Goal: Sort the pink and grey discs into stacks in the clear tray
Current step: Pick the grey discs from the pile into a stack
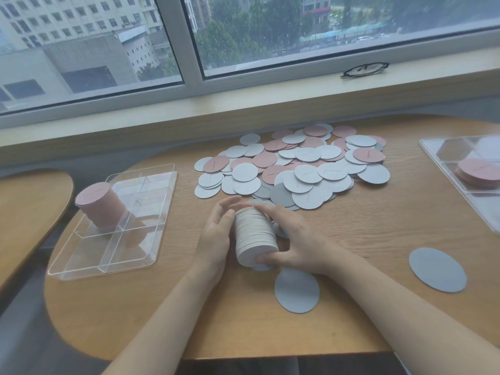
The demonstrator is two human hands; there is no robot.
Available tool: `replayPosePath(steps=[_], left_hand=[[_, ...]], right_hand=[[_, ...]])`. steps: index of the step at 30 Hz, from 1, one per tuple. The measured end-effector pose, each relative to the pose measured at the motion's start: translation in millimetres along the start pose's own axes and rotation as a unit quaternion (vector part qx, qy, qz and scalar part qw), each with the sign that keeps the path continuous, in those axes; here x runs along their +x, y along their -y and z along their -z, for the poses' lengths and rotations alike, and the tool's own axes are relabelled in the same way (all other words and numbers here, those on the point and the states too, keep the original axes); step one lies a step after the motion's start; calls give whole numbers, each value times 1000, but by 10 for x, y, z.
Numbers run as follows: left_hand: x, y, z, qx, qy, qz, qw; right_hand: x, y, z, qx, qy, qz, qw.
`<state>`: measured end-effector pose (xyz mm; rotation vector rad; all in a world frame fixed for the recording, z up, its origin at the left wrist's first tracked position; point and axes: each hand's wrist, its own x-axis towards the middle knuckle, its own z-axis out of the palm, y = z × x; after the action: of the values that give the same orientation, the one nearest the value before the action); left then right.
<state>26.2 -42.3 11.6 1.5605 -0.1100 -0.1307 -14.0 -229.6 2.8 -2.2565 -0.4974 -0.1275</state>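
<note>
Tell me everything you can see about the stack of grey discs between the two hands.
The stack of grey discs is a tall column of thin pale grey rounds, card-like, with slightly uneven edges. It is tipped over, its flat end facing the camera, above the wooden table. The left hand presses its side with straight fingers; the right hand curls round the other side, thumb at the near end.

A tilted grey stack (254, 236) sat between both hands, near a loose pink-and-grey pile (295, 166). A pink stack (98, 205) stood in the clear tray (108, 263) at left.
</note>
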Motion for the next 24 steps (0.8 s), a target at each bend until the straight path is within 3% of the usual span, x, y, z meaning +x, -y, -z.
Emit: replayPosePath(steps=[8,12,14,17,20,24], left_hand=[[-192,88,203,157,164,-77,971],[-202,59,184,135,166,-59,975],[-211,57,186,112,157,-51,980],[-219,53,197,107,148,-50,982],[-238,34,166,112,145,-49,982],[-257,9,146,106,144,-48,983]], right_hand=[[7,-35,0,-44,-20,19,999],[-13,-84,93,-73,10,-2,997],[-28,-119,231,-23,16,-28,999],[-12,-280,463,46,-96,-39,994],[65,-531,564,-111,-186,-74,973],[179,-663,570,-296,-97,-132,941]])
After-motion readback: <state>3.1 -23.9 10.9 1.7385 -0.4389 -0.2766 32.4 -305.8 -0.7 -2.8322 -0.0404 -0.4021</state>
